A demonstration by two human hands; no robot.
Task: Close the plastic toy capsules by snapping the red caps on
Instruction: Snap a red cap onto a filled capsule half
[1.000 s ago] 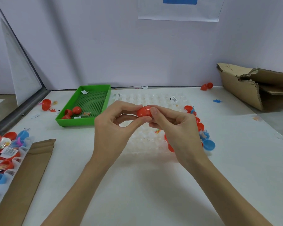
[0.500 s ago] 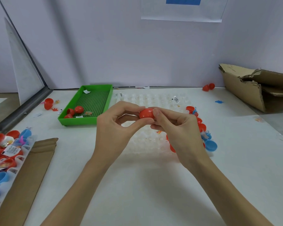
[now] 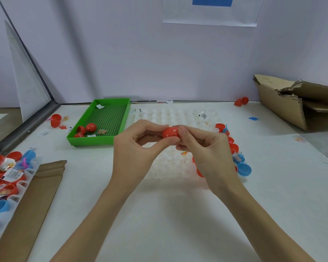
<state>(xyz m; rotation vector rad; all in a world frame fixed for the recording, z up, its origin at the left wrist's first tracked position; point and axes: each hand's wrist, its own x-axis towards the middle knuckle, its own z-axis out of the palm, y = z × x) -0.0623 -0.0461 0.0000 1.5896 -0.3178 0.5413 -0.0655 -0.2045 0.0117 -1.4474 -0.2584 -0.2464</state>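
A red capsule [image 3: 170, 132] is held above the table between both hands, a seam line showing across its middle. My left hand [image 3: 136, 148] pinches its left side between thumb and index finger. My right hand [image 3: 206, 148] pinches its right side, thumb on top. Below the hands lies a clear plastic tray [image 3: 170, 163] of round cells. Loose red and blue capsule halves [image 3: 237, 159] lie along the tray's right edge, partly hidden by my right hand.
A green tray [image 3: 102, 121] at the back left holds red capsule pieces [image 3: 87, 128]. A tray of red and blue capsules [image 3: 6, 171] and a cardboard sheet [image 3: 32, 201] lie at the left edge. A torn cardboard box [image 3: 299, 103] stands at the right.
Both hands have stayed together on the red capsule, which now shows more between the fingertips. The view has shifted slightly.
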